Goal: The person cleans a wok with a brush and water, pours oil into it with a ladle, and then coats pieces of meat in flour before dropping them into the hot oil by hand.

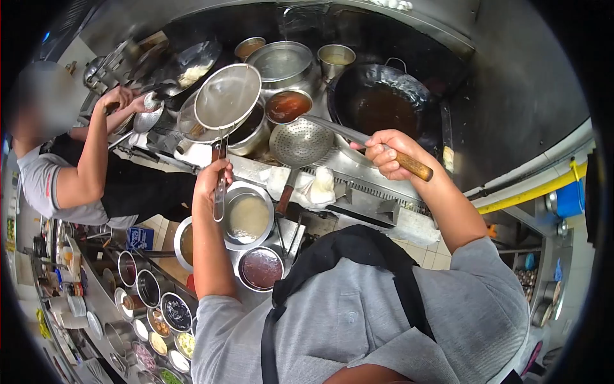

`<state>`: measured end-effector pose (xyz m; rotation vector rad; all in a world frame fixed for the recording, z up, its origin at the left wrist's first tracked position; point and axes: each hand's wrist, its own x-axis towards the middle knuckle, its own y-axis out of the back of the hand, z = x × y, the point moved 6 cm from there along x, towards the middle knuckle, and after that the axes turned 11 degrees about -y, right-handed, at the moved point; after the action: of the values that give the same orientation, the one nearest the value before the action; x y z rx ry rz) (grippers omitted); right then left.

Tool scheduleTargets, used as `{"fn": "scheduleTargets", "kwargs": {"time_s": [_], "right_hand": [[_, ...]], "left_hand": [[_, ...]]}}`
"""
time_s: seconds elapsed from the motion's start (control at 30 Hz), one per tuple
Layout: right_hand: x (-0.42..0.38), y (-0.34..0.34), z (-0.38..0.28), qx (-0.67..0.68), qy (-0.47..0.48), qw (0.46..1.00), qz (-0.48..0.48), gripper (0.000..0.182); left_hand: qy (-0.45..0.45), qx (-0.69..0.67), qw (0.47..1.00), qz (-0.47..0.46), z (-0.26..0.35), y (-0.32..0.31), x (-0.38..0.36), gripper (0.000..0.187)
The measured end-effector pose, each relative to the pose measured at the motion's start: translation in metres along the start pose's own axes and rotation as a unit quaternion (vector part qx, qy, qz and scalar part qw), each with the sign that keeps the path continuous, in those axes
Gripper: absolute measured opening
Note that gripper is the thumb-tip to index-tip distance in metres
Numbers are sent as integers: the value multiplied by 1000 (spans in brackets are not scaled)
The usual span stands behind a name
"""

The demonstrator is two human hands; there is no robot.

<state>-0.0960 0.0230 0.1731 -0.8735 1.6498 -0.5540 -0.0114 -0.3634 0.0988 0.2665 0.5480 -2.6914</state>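
Note:
My left hand (213,179) is closed around the handle of a round mesh strainer (228,96), which is raised over the pots on the range. In my right hand (390,155) is the wooden grip of a long-handled metal ladle (345,132). The ladle's shaft reaches left to a bowl of red sauce (288,105), where its head is hidden. Just below that bowl lies a perforated skimmer (302,142), its handle pointing toward me. A large wok (337,96) with dark liquid sits beyond my right hand.
A co-worker (89,160) stands at left, hands at a wok (203,54). A wide metal pot (281,46) and smaller containers (336,63) line the back. Near my left forearm are a bowl of cloudy liquid (248,216) and a dark red one (261,267). A white cloth (321,187) lies at the range edge.

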Motion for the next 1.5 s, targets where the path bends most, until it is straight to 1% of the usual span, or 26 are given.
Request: {"fn": "scheduleTargets", "kwargs": {"time_s": [0.07,0.17,0.27,0.37,0.4,0.47,0.5,0.57,0.6,0.67,0.7,0.73,0.8,0.93,0.97,1.03,1.07,1.1,1.13,1.17,1.2,1.27,1.3,1.4,1.47,1.5], "right_hand": [[-15,14,4,12,4,1000,0,24],[-44,36,8,58,38,998,-7,29],[-77,57,12,71,77,994,-1,31],[-102,81,13,96,102,989,43,32],[-109,91,10,111,120,984,64,32],[-110,108,5,84,121,984,96,27],[-110,124,1,35,139,969,201,21],[-113,138,-7,-91,167,906,378,5],[-113,144,-8,-91,169,904,381,5],[-130,155,-19,-240,210,807,497,4],[-140,153,-22,-280,208,779,521,7],[-147,150,-23,-280,207,778,523,7],[-163,137,-24,-383,212,697,567,12],[-166,122,-18,-397,259,666,576,15],[-161,120,-17,-396,260,668,574,15],[-138,123,-13,-335,209,753,526,20],[-132,124,-15,-339,212,754,521,20],[-116,130,-9,-161,206,883,390,23],[-97,126,-5,25,182,955,232,26],[-84,117,-3,33,171,970,169,29],[-72,110,-7,27,166,973,159,29],[-44,78,-9,30,117,992,29,28],[-32,57,-12,13,102,995,-1,28],[14,15,-30,-44,59,997,-24,27],[43,-12,-38,-69,35,996,-32,25],[57,-26,-43,-121,28,992,-3,21]], "left_hand": [[8,104,994,-14,-14,2,2,13],[-8,128,992,9,-35,0,0,15],[20,-43,998,-46,-53,5,2,21],[46,-117,991,-42,-42,-3,-8,32],[50,-134,987,-71,-46,3,0,40],[74,-199,976,-43,-41,-6,-9,48],[70,-224,970,-55,-50,5,2,54],[72,-226,971,-20,-53,6,2,56],[61,-216,974,-15,-53,7,1,57],[55,-204,977,-19,-44,-3,-11,57],[48,-191,980,-21,-42,-7,-14,57],[49,-193,980,-21,-44,-6,-13,57],[48,-217,974,-42,-46,-2,-11,56],[79,-178,981,-12,-43,-3,-3,43],[60,-96,993,13,-35,-10,-4,31],[100,-111,988,-23,-39,-18,-2,20],[115,-131,984,-37,-39,-21,-5,18],[100,-157,982,-37,-35,-23,-10,15],[81,-164,982,-36,-33,-18,-12,14],[83,-182,979,-43,-28,-20,-18,14],[85,-200,975,-50,-25,-25,-25,15],[77,-261,960,-69,-10,-37,-36,18],[64,-273,956,-92,1,-44,-39,20],[58,-311,937,-145,38,-57,-47,27],[37,-294,943,-152,60,-58,-48,26],[32,-280,948,-147,68,-58,-50,25]]}}
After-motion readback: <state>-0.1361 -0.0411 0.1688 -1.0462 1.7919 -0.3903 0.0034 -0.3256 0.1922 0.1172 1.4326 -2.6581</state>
